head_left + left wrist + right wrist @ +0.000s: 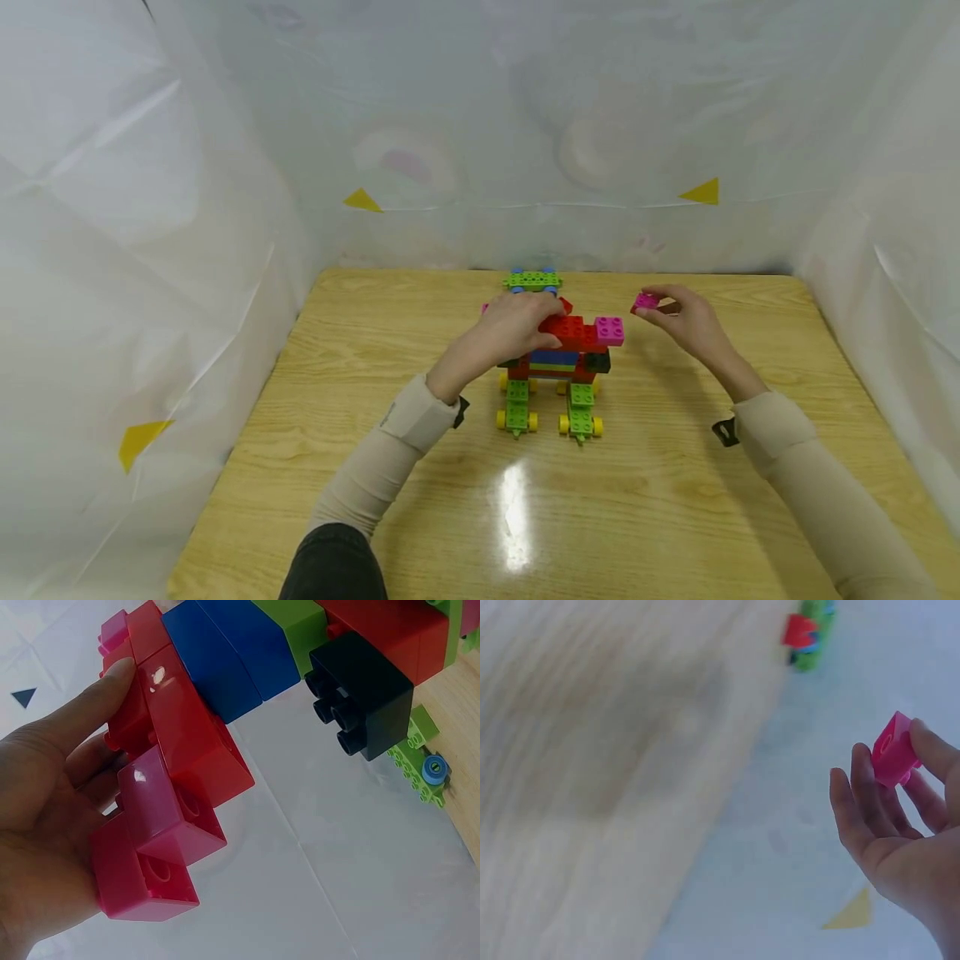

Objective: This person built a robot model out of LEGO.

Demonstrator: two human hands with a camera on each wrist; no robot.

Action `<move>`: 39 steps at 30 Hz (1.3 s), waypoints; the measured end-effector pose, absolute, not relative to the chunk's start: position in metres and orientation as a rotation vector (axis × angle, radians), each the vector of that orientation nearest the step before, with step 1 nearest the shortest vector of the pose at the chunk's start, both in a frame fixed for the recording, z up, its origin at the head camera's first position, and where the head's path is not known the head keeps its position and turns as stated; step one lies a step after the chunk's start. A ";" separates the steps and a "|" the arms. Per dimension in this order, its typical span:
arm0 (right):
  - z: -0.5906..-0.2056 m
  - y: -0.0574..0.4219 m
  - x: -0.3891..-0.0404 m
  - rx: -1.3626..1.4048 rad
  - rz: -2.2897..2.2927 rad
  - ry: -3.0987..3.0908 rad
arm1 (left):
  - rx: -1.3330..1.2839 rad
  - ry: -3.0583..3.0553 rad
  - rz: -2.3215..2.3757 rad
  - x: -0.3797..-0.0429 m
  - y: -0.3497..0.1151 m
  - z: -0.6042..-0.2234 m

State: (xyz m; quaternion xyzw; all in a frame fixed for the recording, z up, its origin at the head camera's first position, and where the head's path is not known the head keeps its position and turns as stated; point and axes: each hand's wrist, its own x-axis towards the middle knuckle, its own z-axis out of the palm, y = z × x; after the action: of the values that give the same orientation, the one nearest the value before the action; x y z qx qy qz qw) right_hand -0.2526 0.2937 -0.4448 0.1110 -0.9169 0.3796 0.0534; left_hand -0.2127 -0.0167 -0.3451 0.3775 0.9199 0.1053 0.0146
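A toy-brick model stands on the table, with red bricks (573, 333) across its top and a pink brick (610, 331) at its right end. Lower down are a blue brick (553, 357), a black brick (364, 697) and two green wheeled bases (517, 407). My left hand (517, 323) grips the model's top from the left; in the left wrist view its thumb lies on a red brick (191, 727), beside stepped pink bricks (161, 802). To the right of the model, raised and apart from it, my right hand (693, 323) pinches a loose pink brick (892, 754) between thumb and fingers.
Behind the model, near the table's back edge, a green wheeled base (532, 281) with blue wheels stands. The wooden table (360, 350) is bordered by white sheeting (480, 150) at the back and both sides.
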 end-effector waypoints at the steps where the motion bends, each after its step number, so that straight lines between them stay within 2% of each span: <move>1: -0.437 0.291 -0.248 0.341 1.171 -2.786 | 1.176 2.864 0.327 -0.213 -0.017 -0.345; 6: -0.398 0.274 -0.219 0.394 1.238 -2.762 | 1.187 2.869 0.311 -0.213 -0.017 -0.346; 11: -0.369 0.264 -0.195 0.579 1.309 -2.685 | 1.189 2.871 0.311 -0.213 -0.017 -0.345; 19: -0.366 0.257 -0.184 0.885 1.234 -2.595 | 1.188 2.871 0.316 -0.212 -0.017 -0.344; 39: -0.376 0.246 -0.181 0.802 1.160 -2.606 | 1.194 2.872 0.320 -0.212 -0.015 -0.346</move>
State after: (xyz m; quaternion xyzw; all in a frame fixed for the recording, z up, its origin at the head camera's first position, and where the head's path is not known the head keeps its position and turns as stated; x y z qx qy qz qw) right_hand -0.1813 0.2456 -0.3755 0.2695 -0.8760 0.3898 0.0890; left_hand -0.2117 -0.0147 -0.3463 0.3818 0.9185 0.1024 0.0075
